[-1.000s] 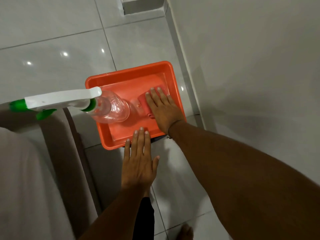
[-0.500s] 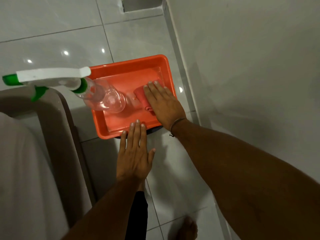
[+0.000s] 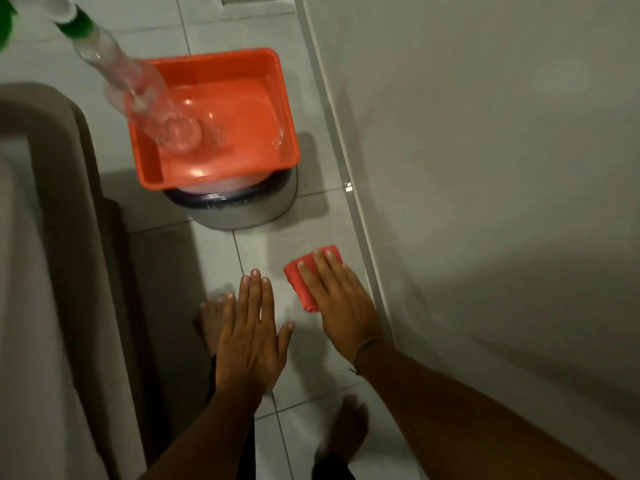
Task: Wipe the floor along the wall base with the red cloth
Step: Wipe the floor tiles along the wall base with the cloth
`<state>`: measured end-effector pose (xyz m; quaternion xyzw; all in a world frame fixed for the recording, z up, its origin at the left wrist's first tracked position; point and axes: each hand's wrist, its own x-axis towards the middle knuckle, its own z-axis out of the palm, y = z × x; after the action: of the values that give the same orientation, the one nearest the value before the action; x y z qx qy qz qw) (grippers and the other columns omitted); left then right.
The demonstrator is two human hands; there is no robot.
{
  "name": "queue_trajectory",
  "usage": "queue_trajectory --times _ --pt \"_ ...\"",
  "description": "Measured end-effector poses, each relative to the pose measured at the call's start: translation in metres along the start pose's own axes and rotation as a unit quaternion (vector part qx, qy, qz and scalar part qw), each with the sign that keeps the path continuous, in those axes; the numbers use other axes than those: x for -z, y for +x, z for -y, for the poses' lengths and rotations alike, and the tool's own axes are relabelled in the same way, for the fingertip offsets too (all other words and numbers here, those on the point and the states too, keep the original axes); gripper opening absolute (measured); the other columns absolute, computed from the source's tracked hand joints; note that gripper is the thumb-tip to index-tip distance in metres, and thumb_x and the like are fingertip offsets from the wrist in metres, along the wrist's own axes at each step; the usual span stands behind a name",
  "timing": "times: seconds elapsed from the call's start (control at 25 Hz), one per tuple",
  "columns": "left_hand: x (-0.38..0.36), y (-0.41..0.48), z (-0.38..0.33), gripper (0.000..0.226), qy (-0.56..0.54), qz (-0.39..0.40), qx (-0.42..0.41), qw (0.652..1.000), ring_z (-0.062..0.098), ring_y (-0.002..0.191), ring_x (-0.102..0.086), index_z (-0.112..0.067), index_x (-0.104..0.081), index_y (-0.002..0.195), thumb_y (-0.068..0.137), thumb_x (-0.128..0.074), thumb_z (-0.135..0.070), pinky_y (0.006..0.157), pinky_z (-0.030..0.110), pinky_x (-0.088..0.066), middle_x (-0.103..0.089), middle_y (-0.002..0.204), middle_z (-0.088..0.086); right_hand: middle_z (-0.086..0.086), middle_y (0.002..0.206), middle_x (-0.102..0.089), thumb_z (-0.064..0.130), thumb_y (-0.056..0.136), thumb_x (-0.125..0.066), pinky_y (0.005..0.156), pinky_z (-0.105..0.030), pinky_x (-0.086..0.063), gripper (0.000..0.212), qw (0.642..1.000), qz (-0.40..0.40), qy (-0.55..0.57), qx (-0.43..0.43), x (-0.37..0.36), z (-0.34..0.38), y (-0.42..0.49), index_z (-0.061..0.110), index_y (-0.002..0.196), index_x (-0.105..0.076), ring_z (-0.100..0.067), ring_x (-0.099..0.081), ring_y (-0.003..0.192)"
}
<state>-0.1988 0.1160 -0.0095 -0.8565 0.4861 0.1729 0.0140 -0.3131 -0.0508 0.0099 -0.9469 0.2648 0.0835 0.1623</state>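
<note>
The folded red cloth (image 3: 300, 284) sits under the fingers of my right hand (image 3: 341, 303), which lies flat, palm down, over it. Hand and cloth are close to the pale wall base (image 3: 349, 188) on the right, over the light floor tiles (image 3: 263, 244). I cannot tell whether the cloth touches the floor. My left hand (image 3: 252, 327) is spread flat, palm down, just left of the cloth and holds nothing.
An orange tray (image 3: 287, 109) rests on a grey round container (image 3: 242, 213) ahead. A clear spray bottle (image 3: 138, 81) with a green collar leans into the tray. A beige upholstered seat (image 3: 52, 202) fills the left. My bare feet (image 3: 346, 431) stand below the hands.
My right hand has lifted the red cloth out of the orange tray and brought it back and down toward the wall base. The left hand has drawn back from the tray's edge.
</note>
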Motion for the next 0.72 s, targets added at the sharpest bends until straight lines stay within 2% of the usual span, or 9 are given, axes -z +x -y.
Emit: queue_trajectory --times 0.12,0.2,0.32,0.44,0.52,0.64,0.72 --pt "-0.055 -0.035 -0.023 0.085 -0.005 0.020 0.002 1.000 0.037 0.170 -0.011 -0.001 -0.016 0.172 0.110 -0.029 -0.058 0.136 0.058 -0.020 -0.010 0.183 0.021 -0.014 0.172 -0.019 0.002 0.084 -0.074 0.125 -0.053 -0.027 0.101 0.997 0.072 0.011 -0.008 -0.061 -0.022 -0.058 0.017 0.164 -0.016 -0.041 -0.017 0.158" --pt "-0.094 -0.042 -0.033 0.085 -0.031 0.022 0.002 0.999 0.036 0.170 -0.011 -0.002 -0.016 0.173 0.110 -0.029 -0.058 0.135 0.060 -0.023 -0.012 0.183 0.021 -0.013 0.173 -0.016 -0.006 0.087 -0.064 0.126 -0.053 -0.022 0.094 0.996 0.087 0.022 -0.026 -0.097 -0.040 -0.069 0.017 0.165 -0.018 -0.041 -0.012 0.159" --pt "-0.167 -0.028 -0.041 0.086 -0.048 0.018 -0.018 0.999 0.035 0.171 -0.007 -0.003 -0.012 0.173 0.110 -0.026 -0.060 0.137 0.058 -0.016 -0.007 0.184 0.020 -0.014 0.174 -0.013 -0.002 0.094 -0.057 0.128 -0.053 -0.015 0.086 0.996 0.086 -0.006 -0.028 -0.162 -0.078 -0.052 0.017 0.166 -0.014 -0.041 -0.006 0.159" --pt "-0.234 0.006 -0.046 0.086 -0.050 0.006 -0.049 0.998 0.036 0.171 -0.006 -0.002 -0.011 0.173 0.111 -0.021 -0.060 0.138 0.057 -0.012 -0.006 0.183 0.021 -0.015 0.173 -0.016 0.010 0.095 -0.068 0.125 -0.048 -0.007 0.088 0.997 0.035 -0.055 -0.034 -0.217 -0.120 -0.010 0.016 0.165 -0.016 -0.042 -0.012 0.158" --pt "-0.268 0.030 -0.049 0.086 -0.049 -0.006 -0.071 0.996 0.036 0.171 -0.007 -0.002 -0.012 0.173 0.111 -0.020 -0.060 0.138 0.058 -0.013 -0.008 0.183 0.022 -0.015 0.174 -0.012 0.011 0.095 -0.067 0.124 -0.047 -0.002 0.089 0.996 0.022 -0.068 -0.052 -0.237 -0.142 0.015 0.015 0.165 -0.013 -0.042 -0.008 0.159" --pt "-0.315 0.046 -0.049 0.086 -0.052 -0.004 -0.041 0.998 0.036 0.171 -0.003 -0.002 -0.010 0.173 0.110 -0.021 -0.060 0.138 0.057 -0.011 -0.006 0.184 0.021 -0.013 0.175 -0.002 0.008 0.097 -0.058 0.129 -0.050 -0.003 0.087 0.994 0.044 -0.061 -0.077 -0.269 -0.166 0.023 0.015 0.166 -0.005 -0.040 0.003 0.160" --pt "-0.342 0.046 -0.046 0.087 -0.053 -0.005 -0.026 0.998 0.035 0.171 0.001 -0.003 -0.008 0.174 0.110 -0.021 -0.060 0.138 0.059 -0.009 -0.002 0.184 0.021 -0.015 0.175 -0.001 0.021 0.096 -0.056 0.131 -0.051 -0.004 0.088 0.995 0.037 -0.043 -0.081 -0.286 -0.173 0.013 0.013 0.166 -0.004 -0.038 0.003 0.160"
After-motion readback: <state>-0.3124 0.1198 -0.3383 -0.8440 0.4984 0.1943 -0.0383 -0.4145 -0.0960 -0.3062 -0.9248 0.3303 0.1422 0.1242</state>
